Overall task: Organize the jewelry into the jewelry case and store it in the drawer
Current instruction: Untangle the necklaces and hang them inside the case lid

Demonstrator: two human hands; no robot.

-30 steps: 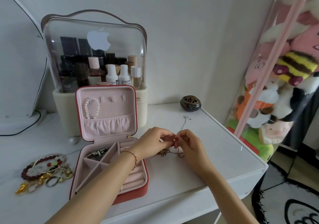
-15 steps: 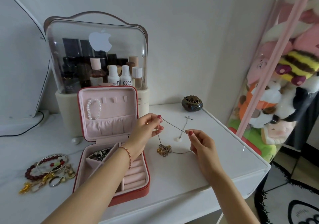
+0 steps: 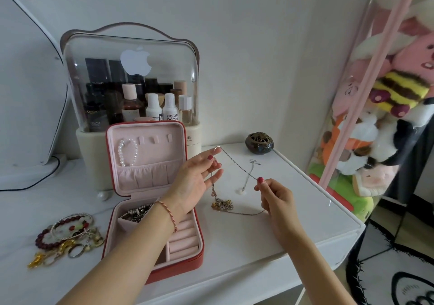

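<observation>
1. Head view: left hand (image 3: 196,182) and right hand (image 3: 273,195) each pinch the chain necklace (image 3: 237,163), stretched above the white tabletop (image 3: 293,210).
2. Its charm cluster (image 3: 222,204) rests just beside the open jewelry case (image 3: 152,201), bare surface rightward to the edge.

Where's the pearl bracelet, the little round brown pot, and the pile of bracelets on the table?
pearl bracelet (image 3: 128,152): head view, on its right-hand strand of beads, in the case lid.
brown pot (image 3: 259,143): head view, on its dark round body.
bracelet pile (image 3: 68,235): head view, on the middle of the heap.
</observation>
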